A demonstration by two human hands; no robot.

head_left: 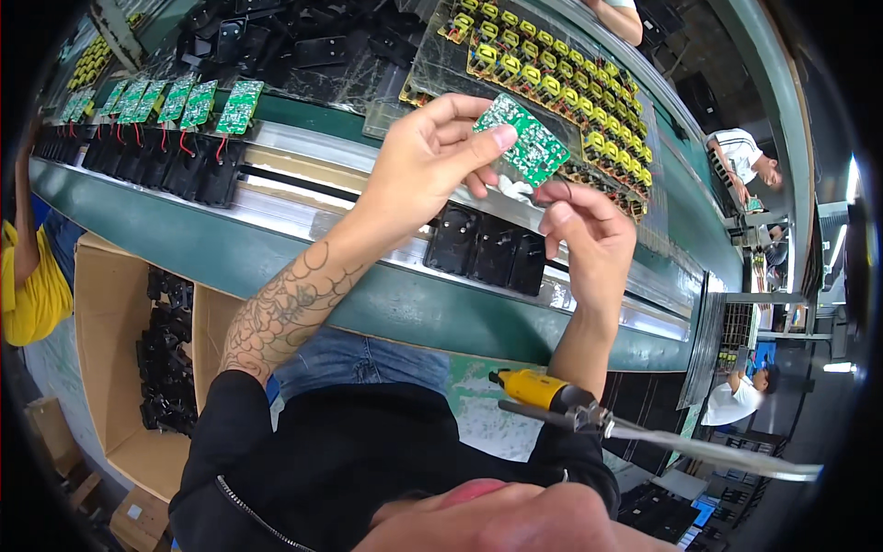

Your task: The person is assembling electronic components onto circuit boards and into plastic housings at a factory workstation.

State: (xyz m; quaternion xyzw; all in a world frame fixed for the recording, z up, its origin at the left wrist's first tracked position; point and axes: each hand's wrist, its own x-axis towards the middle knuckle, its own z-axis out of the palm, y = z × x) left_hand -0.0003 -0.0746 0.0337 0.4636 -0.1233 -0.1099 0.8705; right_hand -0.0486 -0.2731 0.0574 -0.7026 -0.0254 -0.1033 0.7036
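Observation:
My left hand pinches a green circuit board between thumb and fingers and holds it tilted above the bench, its solder side showing. My right hand is at the board's lower right corner, thumb and fingertips closed together. What they grip is too small to make out; a thin dark line, perhaps a wire, runs by them. Below the board several black plastic housings sit in a row on the metal rail. A small white thing shows partly between my hands.
Boards with yellow transformers fill a panel at the back. Left along the rail, green boards stand wired to black housings. A cardboard box of black parts is at lower left. A yellow tool is beside my right forearm. Other people work nearby.

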